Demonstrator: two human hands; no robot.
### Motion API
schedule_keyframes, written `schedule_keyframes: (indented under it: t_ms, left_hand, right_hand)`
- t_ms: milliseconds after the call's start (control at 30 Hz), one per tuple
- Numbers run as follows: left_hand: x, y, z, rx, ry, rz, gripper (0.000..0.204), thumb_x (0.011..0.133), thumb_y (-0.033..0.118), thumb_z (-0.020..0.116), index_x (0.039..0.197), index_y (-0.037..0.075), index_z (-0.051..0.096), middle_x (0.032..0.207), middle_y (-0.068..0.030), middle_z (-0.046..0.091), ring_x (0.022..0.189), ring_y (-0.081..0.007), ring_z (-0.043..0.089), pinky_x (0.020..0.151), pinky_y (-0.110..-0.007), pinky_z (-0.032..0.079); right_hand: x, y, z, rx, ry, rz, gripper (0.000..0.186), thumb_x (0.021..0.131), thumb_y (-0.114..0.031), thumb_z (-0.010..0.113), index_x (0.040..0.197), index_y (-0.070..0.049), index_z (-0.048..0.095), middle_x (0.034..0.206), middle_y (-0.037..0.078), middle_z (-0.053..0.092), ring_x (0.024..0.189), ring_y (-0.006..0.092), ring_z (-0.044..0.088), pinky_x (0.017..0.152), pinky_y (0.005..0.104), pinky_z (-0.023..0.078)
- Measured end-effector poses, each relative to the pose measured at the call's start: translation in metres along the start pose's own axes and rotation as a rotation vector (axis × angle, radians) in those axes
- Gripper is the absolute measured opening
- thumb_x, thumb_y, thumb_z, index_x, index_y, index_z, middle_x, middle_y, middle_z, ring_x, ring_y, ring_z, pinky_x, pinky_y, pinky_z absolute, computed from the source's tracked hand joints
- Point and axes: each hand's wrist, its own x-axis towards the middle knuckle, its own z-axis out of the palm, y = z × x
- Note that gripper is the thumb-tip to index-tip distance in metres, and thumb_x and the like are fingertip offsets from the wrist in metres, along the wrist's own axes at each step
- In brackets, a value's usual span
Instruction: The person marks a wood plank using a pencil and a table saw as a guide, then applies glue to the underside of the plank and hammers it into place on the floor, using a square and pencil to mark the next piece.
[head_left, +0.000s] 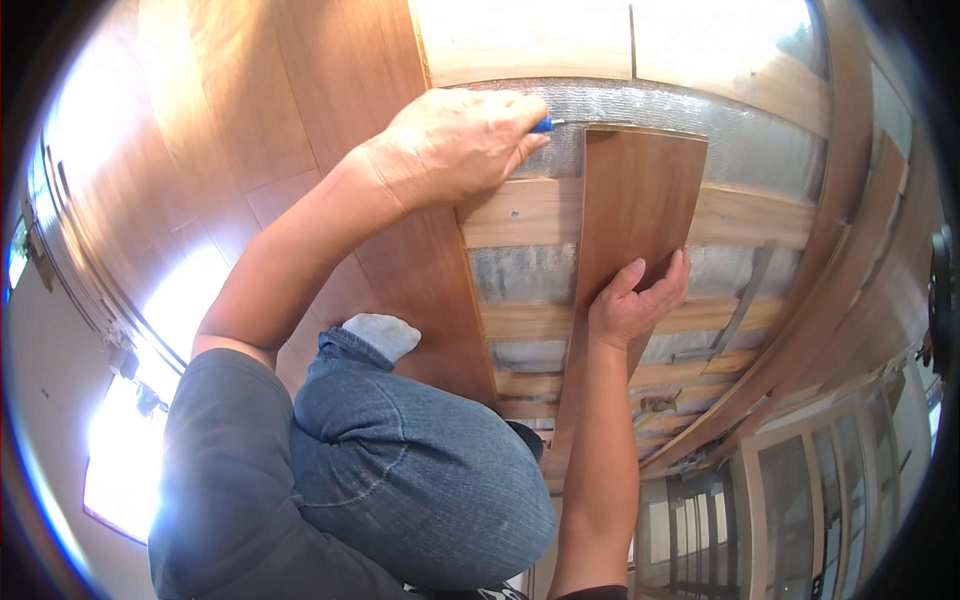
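Observation:
My left hand [465, 140] is closed around a blue-handled tool [543, 125] with a thin metal shaft. The shaft points right, toward the far end of a loose brown wooden floorboard [640, 185]. That board lies lengthwise across several pale wooden battens [525, 213]. On its right edge, near the middle, my right hand [640, 300] holds the board, with thumb on the face and fingers along the edge. Most of the tool's handle is hidden in my left fist, so its exact kind cannot be made out.
Laid brown flooring [370, 290] spreads to the left, with my bent knee [430, 470] over it. Silvery insulation [520, 272] shows between battens. A metal carpenter's square [745, 300] lies on the right. Long boards [845, 260] run beyond it, near a glazed sliding door [790, 500].

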Motion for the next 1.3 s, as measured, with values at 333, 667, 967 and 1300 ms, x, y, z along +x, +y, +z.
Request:
schedule_keyframes:
  t_ms: [333,667,967,1300]
  left_hand:
    - [0.007,0.004,0.009,0.023,-0.02,0.024,0.031,0.109,0.032,0.053,0.127,0.008,0.062,0.107,-0.0126,0.073,0.098,-0.0301,0.073,0.083,-0.039,0.06]
    - [0.015,0.012,0.001,0.083,-0.123,0.008,0.03,0.109,0.031,0.053,0.121,0.005,0.06,0.103,-0.0144,0.072,0.096,-0.0297,0.073,0.081,-0.039,0.06]
    - [0.013,0.02,-0.001,0.095,-0.039,0.05,0.026,0.108,0.029,0.055,0.114,0.004,0.06,0.099,-0.0144,0.072,0.094,-0.0303,0.074,0.08,-0.038,0.06]
    - [0.013,0.015,0.005,0.125,-0.019,0.075,0.024,0.108,0.029,0.057,0.111,0.006,0.058,0.097,-0.0132,0.07,0.091,-0.028,0.074,0.078,-0.036,0.06]
  right_hand:
    - [0.0,0.001,0.002,-0.007,0.006,-0.008,0.054,0.102,-0.024,0.06,0.148,0.004,0.049,0.15,0.024,0.053,0.135,0.0436,0.05,0.115,0.0533,0.038]
    - [0.001,0.001,0.001,-0.014,0.02,-0.019,0.055,0.105,-0.032,0.058,0.145,0.005,0.05,0.148,0.027,0.053,0.132,0.0455,0.052,0.113,0.0549,0.041]
    - [0.002,0.0,0.001,-0.016,0.016,-0.014,0.055,0.105,-0.031,0.058,0.145,0.005,0.05,0.148,0.027,0.053,0.133,0.0456,0.051,0.113,0.0549,0.041]
    - [0.001,0.002,0.002,-0.01,0.024,-0.016,0.055,0.104,-0.03,0.059,0.145,0.005,0.051,0.148,0.027,0.053,0.133,0.0451,0.052,0.113,0.0546,0.041]
